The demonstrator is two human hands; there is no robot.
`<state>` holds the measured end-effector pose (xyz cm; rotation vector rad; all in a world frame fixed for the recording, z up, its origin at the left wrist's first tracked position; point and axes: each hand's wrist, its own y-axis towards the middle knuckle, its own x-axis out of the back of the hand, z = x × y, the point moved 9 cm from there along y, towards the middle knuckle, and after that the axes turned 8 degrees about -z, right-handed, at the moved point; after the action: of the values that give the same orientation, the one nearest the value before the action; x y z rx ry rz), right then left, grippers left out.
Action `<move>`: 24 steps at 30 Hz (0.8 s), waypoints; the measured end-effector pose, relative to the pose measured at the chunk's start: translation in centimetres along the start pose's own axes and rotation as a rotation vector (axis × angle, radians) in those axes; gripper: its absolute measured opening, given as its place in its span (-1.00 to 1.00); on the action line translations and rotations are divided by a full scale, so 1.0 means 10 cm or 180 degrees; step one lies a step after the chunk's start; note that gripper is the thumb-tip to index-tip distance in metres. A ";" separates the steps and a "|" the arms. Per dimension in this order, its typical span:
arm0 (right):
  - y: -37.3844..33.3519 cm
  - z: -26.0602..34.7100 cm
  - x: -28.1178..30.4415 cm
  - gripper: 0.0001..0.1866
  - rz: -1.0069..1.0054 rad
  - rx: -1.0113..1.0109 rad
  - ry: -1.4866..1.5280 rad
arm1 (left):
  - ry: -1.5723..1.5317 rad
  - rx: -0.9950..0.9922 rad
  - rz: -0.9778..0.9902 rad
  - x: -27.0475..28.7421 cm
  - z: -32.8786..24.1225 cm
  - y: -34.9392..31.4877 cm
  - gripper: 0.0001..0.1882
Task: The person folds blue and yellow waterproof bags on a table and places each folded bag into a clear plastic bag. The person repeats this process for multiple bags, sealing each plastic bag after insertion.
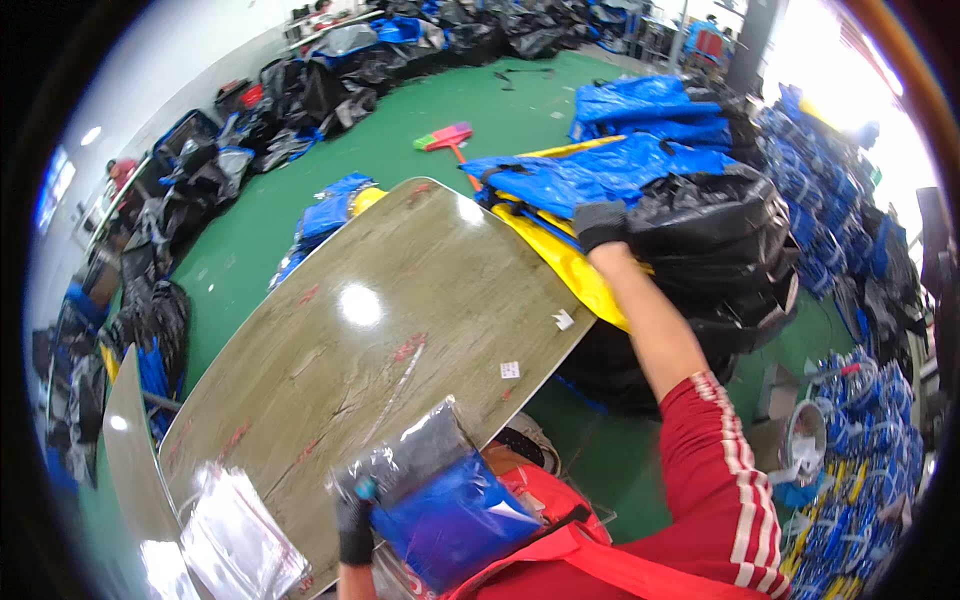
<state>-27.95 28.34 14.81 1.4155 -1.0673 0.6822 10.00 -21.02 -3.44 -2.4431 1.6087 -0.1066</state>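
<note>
Clear plastic sleeves (240, 535) lie on the near-left part of a glossy brown table (300, 385); dark-gloved L hand (355, 515) is clamped on the left side of a flat blue-&-black pkg in clear plastic (455, 520), at the near edge. Dark-gloved R hand (600, 225) is at a blue/yellow/black plastic-sheet pile (700, 225), grip unclear.

The blue packet (455, 520) looks like glossy plastic.

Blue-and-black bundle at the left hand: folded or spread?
Folded: the bundle makes a compact, flat rectangle in clear plastic, its edge in the left hand.
</note>
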 end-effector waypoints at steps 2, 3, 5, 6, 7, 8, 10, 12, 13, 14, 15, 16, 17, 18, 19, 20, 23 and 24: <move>0.27 -0.10 0.17 -0.67 -0.0150 0.0545 0.0070 | -0.1170 0.0271 -0.0007 0.04 -0.31 0.46 -0.44; 0.26 -0.14 0.46 -0.69 -0.0427 0.0558 0.0177 | -0.1419 0.0004 0.0257 -0.01 -0.64 0.77 -0.42; -0.47 0.08 1.53 -0.76 -0.2349 0.1463 0.0997 | -0.1914 -0.0278 -0.0035 0.07 -1.13 1.35 -0.43; -0.78 0.18 1.72 -0.77 -0.2019 0.1576 0.0730 | -0.1844 -0.0145 -0.0122 0.06 -1.22 1.55 -0.38; -1.25 0.32 1.90 -0.76 -0.1850 0.1845 0.0431 | -0.1943 0.0891 -0.1191 0.27 -0.99 1.67 -0.36; -1.70 0.36 2.11 -0.78 -0.1696 0.2116 0.1124 | -0.0965 0.0073 0.0451 -0.11 -1.35 1.78 -0.35; -2.42 0.35 1.97 -0.64 0.0048 0.1620 0.2838 | -0.1700 0.0428 0.2565 -0.48 -1.53 1.52 -0.42; -3.30 0.59 1.71 -0.72 0.1238 0.2372 0.2702 | -0.1537 0.0298 0.2551 -0.29 -1.54 1.47 -0.45; -3.59 0.66 1.82 -0.70 0.0752 0.2904 0.2963 | -0.1290 0.0224 0.2213 -0.12 -1.53 1.51 -0.46; -3.83 0.73 1.81 -0.71 0.0900 0.3037 0.3424 | -0.0975 0.0190 0.1788 0.10 -1.47 1.55 -0.46; -3.94 0.75 1.84 -0.72 0.0999 0.3194 0.4086 | -0.0672 0.0166 0.1420 0.32 -1.45 1.59 -0.46; -4.02 0.82 1.80 -0.77 0.1245 0.3467 0.4182 | -0.0396 0.0158 0.1141 0.53 -1.41 1.61 -0.46; -4.02 0.94 1.51 -0.71 0.2253 0.3146 0.3788 | -0.0149 0.0148 0.0937 0.73 -1.39 1.61 -0.46; -4.04 0.93 1.20 -0.63 0.3570 0.3026 0.3107 | 0.0047 0.0169 0.0805 0.92 -1.33 1.56 -0.45; -3.47 0.85 1.31 -0.73 0.2281 0.2646 0.3531 | 0.0420 0.0221 0.0520 1.15 -1.25 1.51 -0.44; -2.88 0.67 1.31 -0.75 0.0865 0.2033 0.2820 | 0.0399 0.0138 0.0584 1.26 -1.21 1.40 -0.43; -1.76 0.04 0.96 -0.47 -0.0362 -0.0113 0.1418 | 0.0822 0.0188 0.0027 1.75 -0.97 1.05 -0.34; -1.64 0.00 0.67 -0.28 -0.0027 -0.0520 0.1085 | 0.0709 0.0324 -0.0019 1.83 -0.86 0.92 -0.34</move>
<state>-10.52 25.35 13.51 1.1149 -0.8275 0.7799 7.50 -42.44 1.94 -2.4294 1.6374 -0.4651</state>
